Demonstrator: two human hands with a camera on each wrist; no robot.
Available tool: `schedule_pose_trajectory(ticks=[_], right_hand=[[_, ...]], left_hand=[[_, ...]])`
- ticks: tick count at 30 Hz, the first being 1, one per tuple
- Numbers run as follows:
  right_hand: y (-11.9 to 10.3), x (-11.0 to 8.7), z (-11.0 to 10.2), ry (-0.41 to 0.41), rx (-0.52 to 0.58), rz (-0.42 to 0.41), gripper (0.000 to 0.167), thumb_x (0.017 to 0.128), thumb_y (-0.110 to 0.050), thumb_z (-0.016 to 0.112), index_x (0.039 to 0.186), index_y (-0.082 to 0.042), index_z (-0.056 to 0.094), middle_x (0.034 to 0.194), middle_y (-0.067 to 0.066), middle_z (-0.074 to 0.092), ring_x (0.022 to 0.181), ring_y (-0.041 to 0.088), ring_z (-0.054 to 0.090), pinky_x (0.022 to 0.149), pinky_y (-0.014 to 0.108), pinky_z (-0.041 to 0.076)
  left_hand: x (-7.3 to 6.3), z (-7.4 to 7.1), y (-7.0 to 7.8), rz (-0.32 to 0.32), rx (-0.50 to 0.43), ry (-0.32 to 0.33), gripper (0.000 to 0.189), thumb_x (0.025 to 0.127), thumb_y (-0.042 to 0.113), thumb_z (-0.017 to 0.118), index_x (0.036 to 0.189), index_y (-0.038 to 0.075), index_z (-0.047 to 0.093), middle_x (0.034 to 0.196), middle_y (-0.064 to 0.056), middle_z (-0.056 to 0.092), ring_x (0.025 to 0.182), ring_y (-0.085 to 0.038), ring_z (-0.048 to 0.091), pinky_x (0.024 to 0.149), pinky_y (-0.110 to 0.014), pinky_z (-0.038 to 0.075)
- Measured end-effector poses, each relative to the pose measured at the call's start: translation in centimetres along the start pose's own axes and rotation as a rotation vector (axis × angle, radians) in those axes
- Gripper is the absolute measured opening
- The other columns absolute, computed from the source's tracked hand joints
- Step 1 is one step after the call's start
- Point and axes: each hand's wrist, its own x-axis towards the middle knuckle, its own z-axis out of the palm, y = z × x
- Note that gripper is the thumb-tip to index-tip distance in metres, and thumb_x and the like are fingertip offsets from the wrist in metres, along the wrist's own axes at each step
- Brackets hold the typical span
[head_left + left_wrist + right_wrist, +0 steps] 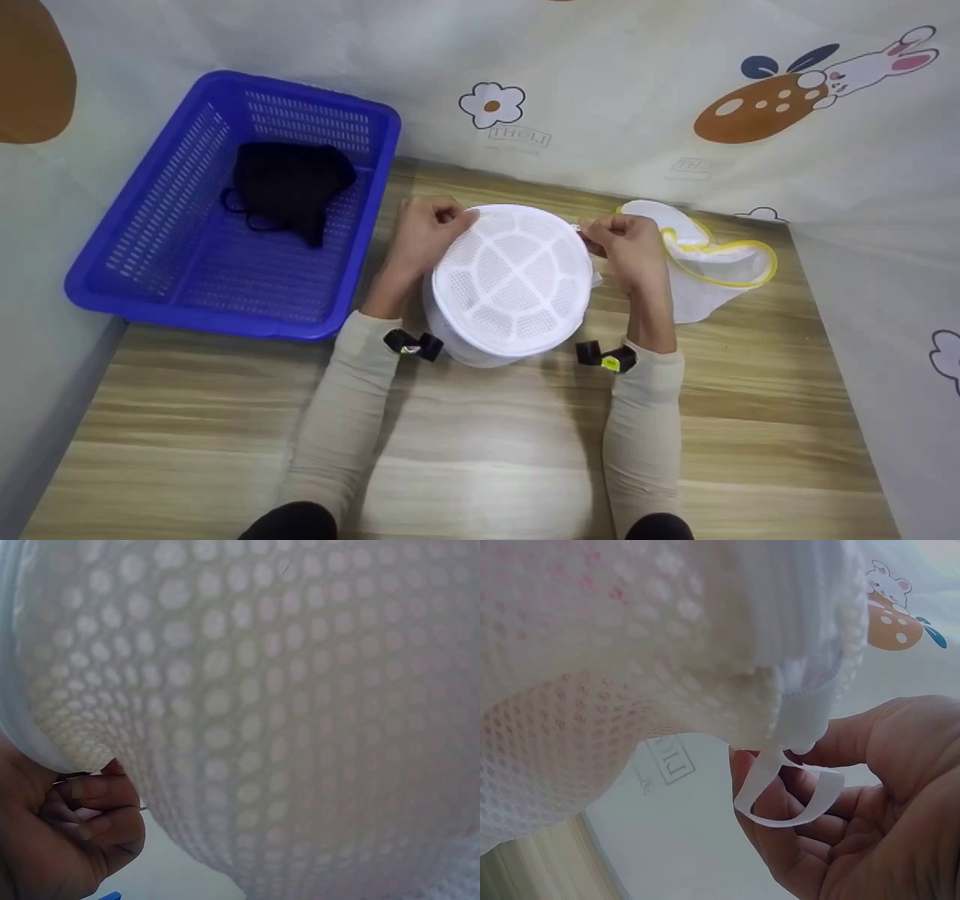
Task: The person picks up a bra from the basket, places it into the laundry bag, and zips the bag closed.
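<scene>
A round white mesh laundry bag [514,277] stands on the table between both hands, its spoked mesh top facing up. My left hand [427,232] pinches the bag's rim at the upper left, thumb on top; in the left wrist view its fingers [109,829] curl under the edge. At the upper right, my right hand [630,244] pinches the rim. The right wrist view shows the thumb and fingers at a white tab [806,716] at the zipper's end. A white ribbon loop [795,821] hangs there across the fingers.
A blue plastic basket [247,326] at the left holds a black cloth item with thin straps [289,187]. Right of my right hand lies a white mesh bag with yellow trim [705,277]. Printed sheeting [600,90] walls the table's back and sides.
</scene>
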Motion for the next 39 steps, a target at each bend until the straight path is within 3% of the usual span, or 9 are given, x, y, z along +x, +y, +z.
schedule_pose_trajectory(ticks=[13,21,28,39], right_hand=[[-0.16,-0.10,-0.02,0.009,-0.019,0.017,0.018,0.089,-0.006,0.064,0.083,0.011,0.066,0.069,0.003,0.065,0.064,0.011,0.060,0.065,0.024,0.053],[-0.15,-0.07,-0.08,0.010,-0.024,0.035,0.018,0.089,-0.008,0.064,0.084,0.010,0.067,0.074,0.005,0.065,0.066,0.011,0.061,0.066,0.024,0.053],[-0.09,-0.09,-0.16,-0.003,0.061,0.026,0.016,0.088,-0.003,0.064,0.075,0.006,0.065,0.077,0.014,0.064,0.068,0.014,0.064,0.068,0.026,0.054],[-0.07,-0.09,-0.13,0.007,0.036,0.031,0.016,0.088,-0.003,0.064,0.076,0.007,0.065,0.074,0.010,0.063,0.067,0.013,0.063,0.067,0.025,0.054]], left_hand=[[0.07,0.06,0.04,0.007,0.044,0.017,0.021,0.082,0.017,0.072,0.068,0.001,0.070,0.058,0.003,0.055,0.055,-0.009,0.046,0.053,-0.020,0.035],[0.04,0.00,-0.06,-0.009,0.028,0.032,0.020,0.082,0.015,0.072,0.068,0.001,0.070,0.058,0.003,0.054,0.054,-0.008,0.046,0.052,-0.020,0.035],[0.08,-0.01,-0.18,-0.014,0.018,0.057,0.020,0.081,0.015,0.072,0.067,0.002,0.070,0.057,0.003,0.056,0.053,-0.007,0.046,0.051,-0.020,0.035],[0.04,0.00,-0.15,-0.027,0.037,0.065,0.020,0.081,0.017,0.073,0.067,0.003,0.070,0.057,0.003,0.055,0.053,-0.007,0.046,0.051,-0.019,0.034]])
